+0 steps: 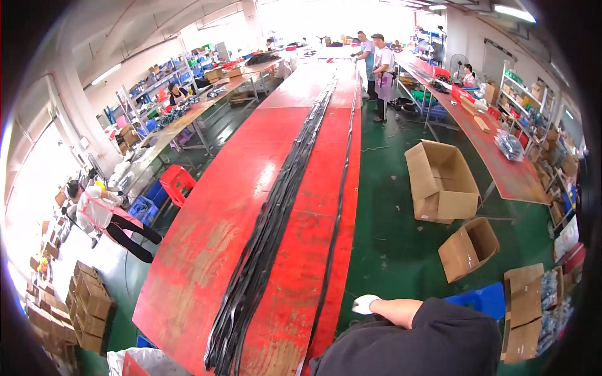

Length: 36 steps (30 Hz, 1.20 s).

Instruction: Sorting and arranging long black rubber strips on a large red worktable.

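Note:
My right hand [364,305], in a white glove, is beside the right edge of a long red table [207,232]. Its fingers look curled in; whatever they may hold is hidden. A dark short sleeve [433,316] covers the upper arm. My left hand does not show. Lengthwise along the tabletop runs a thick bundle of long black strips [266,238], some with pale, shiny edges. Nearer to my hand, one separate narrow black strip [336,216] lies along the right side of the table, apart from the bundle.
Open cardboard boxes [461,203] [454,257] and a blue bin [480,301] stand on the green floor at right. A red stool [177,185] and a person in a pink apron [97,210] are at left. Two people [382,62] stand by the table's far right side.

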Tool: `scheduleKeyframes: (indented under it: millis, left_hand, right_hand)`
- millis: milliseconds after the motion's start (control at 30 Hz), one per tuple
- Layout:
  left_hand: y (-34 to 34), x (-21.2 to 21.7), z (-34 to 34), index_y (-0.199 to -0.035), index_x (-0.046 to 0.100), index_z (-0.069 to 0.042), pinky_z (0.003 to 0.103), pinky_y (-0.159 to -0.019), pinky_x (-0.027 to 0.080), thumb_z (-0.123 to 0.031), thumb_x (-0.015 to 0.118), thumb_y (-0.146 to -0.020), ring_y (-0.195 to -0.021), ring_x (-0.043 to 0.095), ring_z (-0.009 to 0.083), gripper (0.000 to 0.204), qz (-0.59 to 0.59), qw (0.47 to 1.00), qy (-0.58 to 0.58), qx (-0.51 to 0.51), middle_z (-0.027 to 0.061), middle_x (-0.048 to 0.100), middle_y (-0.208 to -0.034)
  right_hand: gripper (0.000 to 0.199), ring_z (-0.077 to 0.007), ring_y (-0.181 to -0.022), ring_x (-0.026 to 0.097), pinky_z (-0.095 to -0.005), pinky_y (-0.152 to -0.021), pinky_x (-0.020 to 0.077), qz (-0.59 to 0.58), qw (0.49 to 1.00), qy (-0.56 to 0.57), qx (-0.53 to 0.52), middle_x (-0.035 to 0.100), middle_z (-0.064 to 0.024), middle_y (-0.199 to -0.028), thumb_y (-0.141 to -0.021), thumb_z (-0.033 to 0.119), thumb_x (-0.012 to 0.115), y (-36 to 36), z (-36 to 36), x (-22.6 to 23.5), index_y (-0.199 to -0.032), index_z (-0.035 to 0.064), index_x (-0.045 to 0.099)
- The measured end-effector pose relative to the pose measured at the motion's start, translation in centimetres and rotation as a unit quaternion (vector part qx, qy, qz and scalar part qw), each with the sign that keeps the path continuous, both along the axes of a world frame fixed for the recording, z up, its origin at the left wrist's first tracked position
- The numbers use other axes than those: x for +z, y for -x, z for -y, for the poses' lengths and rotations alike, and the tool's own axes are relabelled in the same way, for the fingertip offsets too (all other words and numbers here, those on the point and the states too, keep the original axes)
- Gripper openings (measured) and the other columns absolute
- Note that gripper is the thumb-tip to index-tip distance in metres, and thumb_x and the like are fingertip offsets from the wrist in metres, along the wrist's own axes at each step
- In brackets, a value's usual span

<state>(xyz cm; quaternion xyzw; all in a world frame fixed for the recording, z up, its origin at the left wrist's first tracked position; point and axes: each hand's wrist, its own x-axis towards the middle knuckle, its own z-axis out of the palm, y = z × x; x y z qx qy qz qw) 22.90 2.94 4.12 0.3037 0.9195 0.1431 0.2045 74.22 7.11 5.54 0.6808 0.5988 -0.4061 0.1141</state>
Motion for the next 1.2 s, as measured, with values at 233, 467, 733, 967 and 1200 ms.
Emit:
scheduleKeyframes:
  millis: [233, 467, 733, 967, 1200]
  left_hand:
    - [-0.1, -0.3, -0.2, -0.112, 0.077, -0.002, 0.042, -0.087, 0.056, -0.027, 0.066, -0.098, -0.095, 0.071, 0.028, 0.03, -0.003, 1.0, 0.017, -0.024, 0.015, 0.077, -0.111]
    - [-0.4, -0.4, -0.5, -0.111, 0.078, -0.003, 0.042, -0.084, 0.056, -0.027, 0.065, -0.098, -0.093, 0.071, 0.0275, 0.029, -0.01, 0.999, 0.028, -0.044, 0.0143, 0.077, -0.109]
    - [-0.5, -0.4, -1.6, -0.108, 0.078, -0.004, 0.041, -0.082, 0.057, -0.027, 0.064, -0.099, -0.09, 0.072, 0.0269, 0.028, -0.021, 0.997, 0.035, -0.066, 0.0136, 0.078, -0.108]
    - [-0.9, -0.5, -2.5, -0.106, 0.079, -0.005, 0.041, -0.08, 0.057, -0.027, 0.063, -0.099, -0.088, 0.072, 0.0265, 0.028, -0.027, 0.994, 0.042, -0.099, 0.0129, 0.078, -0.106]
    - [-0.8, -0.6, -2.6, -0.105, 0.079, -0.006, 0.041, -0.078, 0.057, -0.027, 0.062, -0.099, -0.086, 0.073, 0.026, 0.027, -0.036, 0.992, 0.057, -0.104, 0.0123, 0.078, -0.105]
  right_hand:
    - [0.05, -0.0389, -0.124, 0.067, -0.0496, -0.104, 0.0522, 0.082, 0.977, 0.117, -0.158, 0.072, -0.0149, -0.134, -0.095, 0.046, 0.058, -8.0, 9.4, -2.4, -0.127, 0.0121, 0.075]
    - [0.051, -0.0382, -0.126, 0.066, -0.0483, -0.106, 0.0515, 0.036, 0.983, 0.087, -0.159, 0.071, -0.0149, -0.136, -0.095, 0.045, 0.058, -7.3, 9.6, -1.7, -0.13, 0.0123, 0.074]
    - [0.064, -0.0352, -0.143, 0.053, -0.0413, -0.119, 0.042, -0.078, 0.956, -0.178, -0.22, 0.056, -0.0183, -0.155, -0.098, 0.044, 0.06, -5.0, 1.2, 6.2, -0.15, 0.0075, 0.055]
    - [0.096, -0.0581, -0.145, 0.034, -0.0711, -0.122, 0.0208, 0.304, 0.657, -0.651, -0.227, 0.04, -0.0278, -0.16, -0.085, 0.056, 0.077, -11.7, -9.0, 34.2, -0.159, 0.0081, 0.039]
    - [0.08, -0.0552, -0.142, 0.039, -0.0662, -0.117, 0.0339, 0.223, 0.452, -0.849, -0.157, 0.041, -0.03, -0.157, -0.091, 0.052, 0.075, -10.6, -8.1, 47.6, -0.152, 0.0077, 0.048]
